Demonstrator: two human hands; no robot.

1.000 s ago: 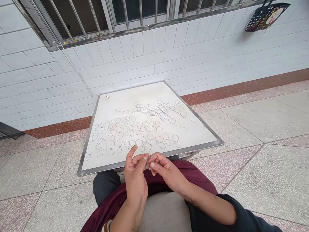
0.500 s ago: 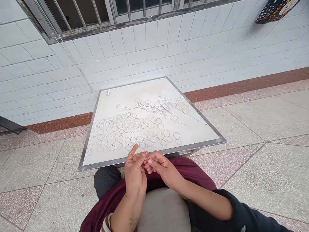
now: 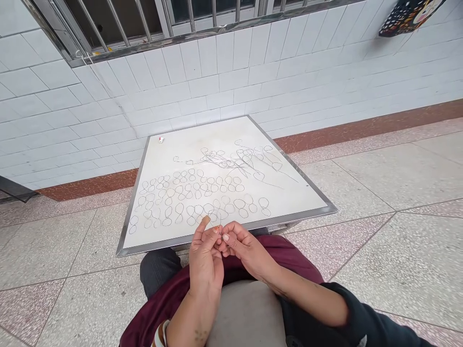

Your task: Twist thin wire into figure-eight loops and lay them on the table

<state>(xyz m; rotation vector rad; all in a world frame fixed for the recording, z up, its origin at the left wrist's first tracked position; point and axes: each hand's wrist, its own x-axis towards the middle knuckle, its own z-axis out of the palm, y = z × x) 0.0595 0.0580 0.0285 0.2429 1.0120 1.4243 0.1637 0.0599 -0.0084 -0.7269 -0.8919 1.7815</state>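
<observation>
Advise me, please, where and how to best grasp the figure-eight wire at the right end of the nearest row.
Pinch the figure-eight wire at its narrow middle, probably from above right: it lies flat, with bare table on that side.

Thin, dark grey wire loops [image 3: 265,207], many in figure-eight patterns, stand out against an off-white surface [image 3: 224,130] edged in metallic grey, where a small piece [image 3: 161,140] adds white and red. White tiles with pale grey joints cover the wall [image 3: 202,58] above a mottled red-brown baseboard [image 3: 83,184] and a speckled floor [image 3: 379,168] of pale grey and dusty pink. A person wears maroon cloth [image 3: 289,255], a near-black sleeve [image 3: 376,320] and a brown-and-white striped cuff [image 3: 159,335]. White spots dot a black bag [image 3: 407,19] with multicoloured print.
</observation>
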